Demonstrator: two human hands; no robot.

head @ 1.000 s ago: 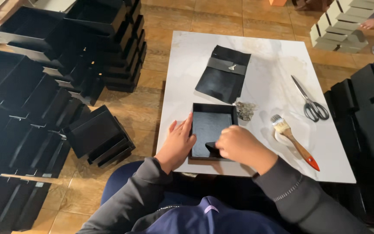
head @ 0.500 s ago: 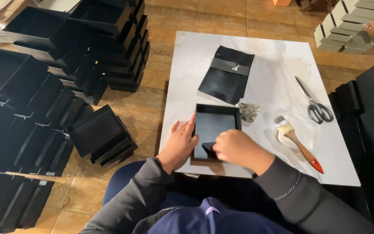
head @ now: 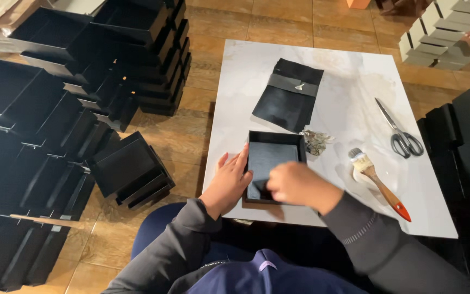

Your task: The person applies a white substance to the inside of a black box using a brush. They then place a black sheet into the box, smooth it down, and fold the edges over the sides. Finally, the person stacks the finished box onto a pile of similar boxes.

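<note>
1. Both arms are in long dark grey sleeves, kinda soft knit-looking fabric, running right down to the wrists.
2. The right sleeve (head: 376,239) has a ribbed cuff area with a couple of thin lighter stitch lines going across it near the wrist.
3. The left sleeve (head: 175,239) looks plainer, same dark grey, bunched up a bit at the cuff.
4. Left hand (head: 227,182) and right hand (head: 295,185) are bare, no gloves, can't spot rings or a watch.
5. Down at the chest there's a navy blue garment (head: 257,275) with a small pale tab or label on it.
</note>
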